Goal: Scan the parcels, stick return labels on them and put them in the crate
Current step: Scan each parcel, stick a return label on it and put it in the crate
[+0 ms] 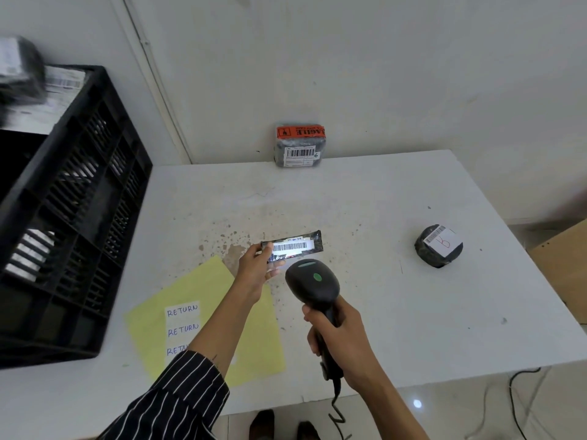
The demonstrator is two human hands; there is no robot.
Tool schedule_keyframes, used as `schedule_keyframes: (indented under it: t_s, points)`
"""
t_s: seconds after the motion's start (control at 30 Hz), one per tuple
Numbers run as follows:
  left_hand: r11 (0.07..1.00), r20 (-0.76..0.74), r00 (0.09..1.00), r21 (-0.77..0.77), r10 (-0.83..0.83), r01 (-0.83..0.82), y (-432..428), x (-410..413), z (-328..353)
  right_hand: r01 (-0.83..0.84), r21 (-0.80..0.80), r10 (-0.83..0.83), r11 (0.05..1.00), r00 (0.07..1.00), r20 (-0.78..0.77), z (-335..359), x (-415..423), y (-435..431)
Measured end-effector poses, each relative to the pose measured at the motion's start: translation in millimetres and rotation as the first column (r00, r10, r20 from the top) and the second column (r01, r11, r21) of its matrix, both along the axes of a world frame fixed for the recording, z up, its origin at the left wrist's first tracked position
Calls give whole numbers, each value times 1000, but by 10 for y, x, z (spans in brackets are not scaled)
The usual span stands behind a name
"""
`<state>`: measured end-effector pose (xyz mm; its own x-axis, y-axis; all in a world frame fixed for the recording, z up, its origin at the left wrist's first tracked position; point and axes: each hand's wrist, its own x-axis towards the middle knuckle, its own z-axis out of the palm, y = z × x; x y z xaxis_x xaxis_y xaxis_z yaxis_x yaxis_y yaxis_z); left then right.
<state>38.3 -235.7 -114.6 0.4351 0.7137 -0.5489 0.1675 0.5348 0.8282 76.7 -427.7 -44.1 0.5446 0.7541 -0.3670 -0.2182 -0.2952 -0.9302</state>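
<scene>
Two hands raised over white table [381,192]. Slim black plastic-wrapped parcel with white barcode label [295,247] pinched at left end by left hand [255,268], long axis left to right. Black handheld scanner [313,281] gripped by right hand [340,338], head aimed just beside barcode. Yellow sheet of RETURN labels [203,287] laid under left forearm. Black slatted plastic crate [79,217] set at table's left edge, nearer left hand; bare tabletop seen between.

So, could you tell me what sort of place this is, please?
Probably a parcel returns station in a stockroom: the right hand aims a barcode scanner at a wrapped parcel held in the left hand, handwritten RETURN labels lie on a yellow sheet, and a black crate holds labelled parcels.
</scene>
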Motion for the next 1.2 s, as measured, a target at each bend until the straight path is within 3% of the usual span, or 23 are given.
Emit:
schedule_keyframes:
  t_s: [0.6, 0.73, 0.87, 0.97, 1.13, 1.2]
  points:
    - [1000, -25, 1000, -25, 17, -17, -41, 46, -64, 26, 9, -26, 1000, 1000, 12, -46, 52, -14]
    - [999, -83, 996, -17, -32, 31, -106, 51, -120, 102, -131, -74, 986, 977, 199, -284, 178, -20]
    - [992, -182, 976, 9, -123, 126, -269, 45, -223, 176, -354, 30, 918, 862, 506, -759, 499, -153]
    - [981, -269, 951, 74, -154, 180, -395, 61, -307, 262, -474, 127, 841, 755, 643, -1045, 681, -270]
    - [898, -477, 860, 280, -178, 341, -472, 103, -431, 368, -460, 187, 808, 580, 793, -1257, 772, -328]
    - [850, -535, 828, 346, -170, 398, -459, 90, -444, 376, -457, 196, 806, 560, 805, -1292, 757, -347]
